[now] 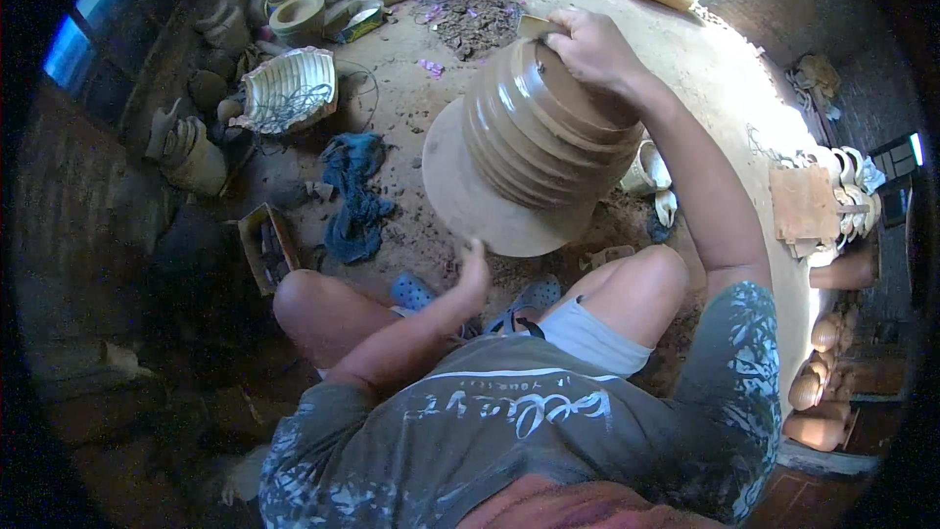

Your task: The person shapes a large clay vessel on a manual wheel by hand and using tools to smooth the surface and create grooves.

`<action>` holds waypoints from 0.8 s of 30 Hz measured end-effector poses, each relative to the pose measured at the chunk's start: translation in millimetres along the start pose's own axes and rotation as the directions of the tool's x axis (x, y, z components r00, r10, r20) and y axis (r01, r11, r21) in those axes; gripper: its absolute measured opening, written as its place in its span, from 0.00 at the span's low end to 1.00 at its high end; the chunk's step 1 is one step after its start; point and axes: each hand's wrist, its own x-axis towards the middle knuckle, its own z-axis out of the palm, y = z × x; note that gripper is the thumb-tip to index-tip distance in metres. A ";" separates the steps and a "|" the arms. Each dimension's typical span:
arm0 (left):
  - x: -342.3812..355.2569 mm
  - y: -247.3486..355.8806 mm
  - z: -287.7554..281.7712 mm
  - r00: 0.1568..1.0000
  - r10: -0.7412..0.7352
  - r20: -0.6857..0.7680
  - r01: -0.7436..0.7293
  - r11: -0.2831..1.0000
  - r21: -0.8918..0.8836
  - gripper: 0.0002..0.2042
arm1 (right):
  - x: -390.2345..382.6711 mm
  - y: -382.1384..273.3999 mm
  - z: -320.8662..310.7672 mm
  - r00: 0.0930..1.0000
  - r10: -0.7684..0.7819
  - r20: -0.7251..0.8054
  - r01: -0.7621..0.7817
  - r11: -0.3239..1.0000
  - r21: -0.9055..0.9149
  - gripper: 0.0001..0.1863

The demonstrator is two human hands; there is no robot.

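Above a dirt floor (411, 118), a ribbed clay pot (534, 127) is gripped at its top by the right hand (587, 44), while the left hand (473, 269), its grip unclear, touches the pot's base.

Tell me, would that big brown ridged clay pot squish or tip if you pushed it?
The big brown ridged clay pot looks smooth and damp, so it might dent under a hard push. It sits tilted on a round flat board, steadied by the right hand and left hand, so it would probably tip if let go.

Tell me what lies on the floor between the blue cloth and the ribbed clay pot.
In the head view, only bare dirt floor with scattered clay crumbs lies between the blue cloth and the ribbed clay pot.
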 end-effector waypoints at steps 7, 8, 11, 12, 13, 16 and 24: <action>-3.0 56.2 18.2 0.975 -0.096 -0.203 0.082 0.994 -0.076 0.37 | -12.9 8.4 -7.2 0.986 -0.163 0.041 0.158 0.982 0.099 0.16; 19.2 61.1 2.8 0.976 -0.013 -0.219 -0.003 0.997 -0.071 0.36 | -11.8 4.9 -5.1 0.979 -0.195 0.058 0.187 0.976 0.113 0.16; 66.0 92.1 -42.4 0.977 0.124 -0.175 -0.153 0.974 -0.167 0.36 | -12.8 -2.1 -3.1 0.967 -0.247 0.063 0.238 0.963 0.125 0.15; 60.9 107.3 -42.4 0.979 0.089 -0.186 -0.125 0.972 -0.197 0.37 | -14.1 -0.6 -2.1 0.965 -0.255 0.058 0.247 0.961 0.120 0.15; 54.5 108.4 -37.2 0.973 0.098 -0.210 -0.132 0.979 -0.157 0.37 | -14.1 1.3 -0.9 0.958 -0.277 0.069 0.266 0.954 0.138 0.15; 56.8 54.5 -38.2 0.985 0.115 -0.126 -0.140 0.966 -0.216 0.36 | -9.1 -6.2 4.0 0.919 -0.384 0.086 0.363 0.912 0.190 0.15; 28.7 12.9 2.5 0.994 -0.054 -0.092 0.052 0.998 -0.032 0.39 | -20.3 8.3 -10.3 0.848 -0.492 0.196 0.436 0.859 0.269 0.12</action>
